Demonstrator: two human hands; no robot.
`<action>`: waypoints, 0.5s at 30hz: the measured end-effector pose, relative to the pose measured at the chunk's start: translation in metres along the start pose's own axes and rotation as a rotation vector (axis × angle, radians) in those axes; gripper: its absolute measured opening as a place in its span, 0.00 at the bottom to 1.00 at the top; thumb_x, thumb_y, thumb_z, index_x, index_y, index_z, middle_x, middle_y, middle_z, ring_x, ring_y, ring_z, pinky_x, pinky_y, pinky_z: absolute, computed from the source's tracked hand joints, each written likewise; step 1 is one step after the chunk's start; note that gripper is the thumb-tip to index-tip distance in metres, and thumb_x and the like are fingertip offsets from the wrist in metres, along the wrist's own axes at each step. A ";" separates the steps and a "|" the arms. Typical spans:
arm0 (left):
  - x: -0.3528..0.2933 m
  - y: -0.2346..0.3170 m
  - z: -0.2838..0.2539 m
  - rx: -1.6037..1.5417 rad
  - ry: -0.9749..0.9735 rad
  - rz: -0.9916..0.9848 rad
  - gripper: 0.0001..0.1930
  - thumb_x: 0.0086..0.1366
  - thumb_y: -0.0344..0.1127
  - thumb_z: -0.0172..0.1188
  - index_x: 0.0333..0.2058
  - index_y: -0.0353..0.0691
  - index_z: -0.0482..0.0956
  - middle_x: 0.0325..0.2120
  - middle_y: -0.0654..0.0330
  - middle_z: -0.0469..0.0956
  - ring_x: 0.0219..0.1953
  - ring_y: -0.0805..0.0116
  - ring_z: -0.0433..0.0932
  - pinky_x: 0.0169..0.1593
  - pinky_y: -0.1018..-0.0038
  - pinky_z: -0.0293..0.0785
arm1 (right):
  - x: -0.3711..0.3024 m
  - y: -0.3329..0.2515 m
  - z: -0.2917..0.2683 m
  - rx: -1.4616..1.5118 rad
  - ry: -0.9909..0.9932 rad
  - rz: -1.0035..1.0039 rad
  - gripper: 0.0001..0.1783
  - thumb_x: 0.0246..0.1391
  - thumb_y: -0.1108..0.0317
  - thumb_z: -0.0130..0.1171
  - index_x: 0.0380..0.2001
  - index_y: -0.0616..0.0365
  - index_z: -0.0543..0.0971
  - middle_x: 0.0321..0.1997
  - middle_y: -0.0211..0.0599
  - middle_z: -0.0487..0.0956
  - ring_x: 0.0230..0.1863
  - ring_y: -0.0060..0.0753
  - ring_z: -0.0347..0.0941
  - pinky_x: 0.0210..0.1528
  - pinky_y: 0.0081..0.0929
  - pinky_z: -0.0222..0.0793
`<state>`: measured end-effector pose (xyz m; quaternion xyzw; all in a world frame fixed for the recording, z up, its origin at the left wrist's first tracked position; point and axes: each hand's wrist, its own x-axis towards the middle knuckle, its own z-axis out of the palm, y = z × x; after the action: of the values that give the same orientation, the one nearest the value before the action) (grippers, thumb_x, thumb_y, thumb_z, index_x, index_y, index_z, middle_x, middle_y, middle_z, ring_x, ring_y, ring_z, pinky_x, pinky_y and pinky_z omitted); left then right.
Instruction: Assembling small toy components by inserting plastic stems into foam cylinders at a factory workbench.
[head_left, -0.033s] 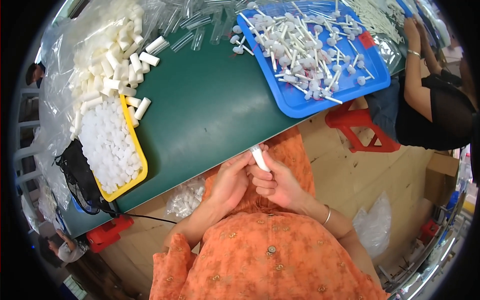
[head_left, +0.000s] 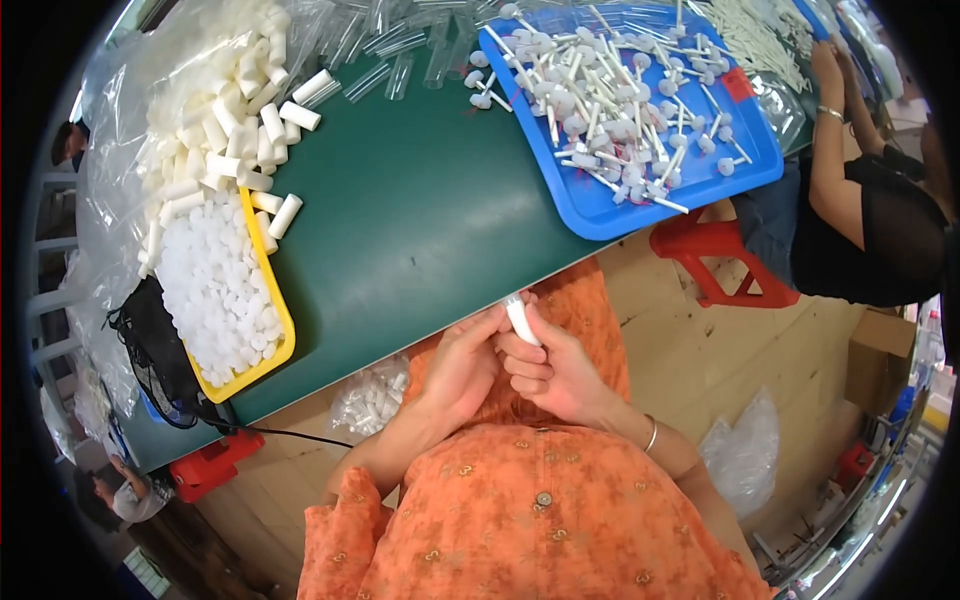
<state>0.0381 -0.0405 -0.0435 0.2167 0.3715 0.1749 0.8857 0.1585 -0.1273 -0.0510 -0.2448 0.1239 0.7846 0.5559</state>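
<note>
Just off the near edge of the green table, both my hands meet around one short white cylinder (head_left: 520, 322). It is tilted, and its far end looks clear, like a transparent tube sleeve. My right hand (head_left: 550, 372) is closed, with thumb and curled fingers gripping the cylinder's side. The fingers of my left hand (head_left: 465, 360) are pressed together at its far end; their tips are partly hidden. Similar white cylinders (head_left: 225, 120) lie heaped at the table's far left. A yellow tray (head_left: 285, 335) there holds many small white plugs (head_left: 218, 285).
A blue tray (head_left: 595, 225) of white sticks with round translucent heads stands far right. Loose clear tubes (head_left: 398, 78) lie at the back. Black netting (head_left: 155, 345) hangs left. A person (head_left: 850, 200) works at right beside a red stool (head_left: 715, 265). Plastic bags (head_left: 742, 455) lie on the floor.
</note>
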 end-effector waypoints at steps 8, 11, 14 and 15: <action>-0.007 0.001 0.006 -0.016 0.078 -0.040 0.17 0.71 0.42 0.50 0.48 0.33 0.74 0.46 0.58 0.77 0.49 0.68 0.73 0.54 0.71 0.70 | 0.008 0.002 -0.004 -0.190 -0.040 -0.095 0.22 0.71 0.47 0.34 0.35 0.52 0.68 0.20 0.21 0.61 0.17 0.14 0.50 0.18 0.14 0.45; -0.021 -0.001 0.011 -0.014 0.108 0.052 0.14 0.72 0.39 0.51 0.47 0.35 0.73 0.43 0.55 0.78 0.44 0.68 0.77 0.47 0.70 0.75 | -0.011 -0.013 -0.010 -0.969 0.055 -0.439 0.16 0.62 0.56 0.53 0.42 0.58 0.71 0.28 0.29 0.72 0.23 0.20 0.64 0.26 0.16 0.61; -0.035 -0.002 -0.001 0.041 0.051 0.059 0.12 0.71 0.37 0.53 0.46 0.35 0.72 0.45 0.53 0.78 0.48 0.66 0.77 0.51 0.68 0.75 | -0.037 -0.026 0.005 -1.716 0.104 -0.890 0.32 0.44 0.67 0.67 0.53 0.62 0.70 0.43 0.40 0.75 0.39 0.34 0.74 0.42 0.28 0.71; -0.038 0.000 -0.002 0.022 0.023 0.056 0.12 0.70 0.37 0.54 0.46 0.35 0.71 0.44 0.53 0.79 0.48 0.65 0.78 0.51 0.69 0.75 | -0.040 -0.028 0.014 -1.808 -0.008 -1.005 0.34 0.42 0.67 0.68 0.54 0.62 0.69 0.46 0.43 0.74 0.43 0.39 0.73 0.45 0.31 0.70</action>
<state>0.0115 -0.0577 -0.0231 0.2349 0.3776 0.1980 0.8735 0.1921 -0.1432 -0.0159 -0.5920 -0.6302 0.2629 0.4281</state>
